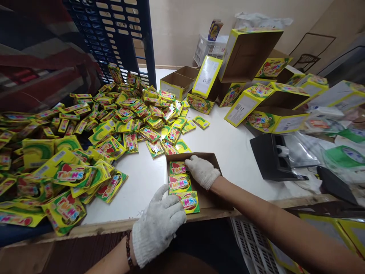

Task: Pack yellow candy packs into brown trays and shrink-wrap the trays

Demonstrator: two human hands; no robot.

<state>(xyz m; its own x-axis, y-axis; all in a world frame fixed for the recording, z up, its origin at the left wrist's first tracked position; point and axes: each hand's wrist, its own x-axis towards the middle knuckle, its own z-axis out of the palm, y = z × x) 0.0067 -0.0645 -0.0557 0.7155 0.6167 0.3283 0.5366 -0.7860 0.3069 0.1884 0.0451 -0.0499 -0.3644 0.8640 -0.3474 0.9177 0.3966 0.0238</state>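
Observation:
An open brown cardboard box (212, 201) lies at the table's front edge. Along its left side sit three small yellow-green packets printed "TWINS", one behind another: a near packet (190, 201), a middle packet (180, 183) and a far packet (177, 167). My right hand (202, 172), in a white knit glove, reaches into the box with its fingers curled at the far packet's right edge; its fingertips are partly hidden. Also gloved, my left hand (161, 219) lies over the box's near left corner, fingers stretched out, touching the near packet and partly covering it.
A large heap of similar packets (125, 110) spreads over the left side, below a blue plastic crate (114, 34). Several yellow display boxes (242, 106) stand at the back right. A black tape dispenser (268, 156) sits right of the box, near green tape rolls (345, 156).

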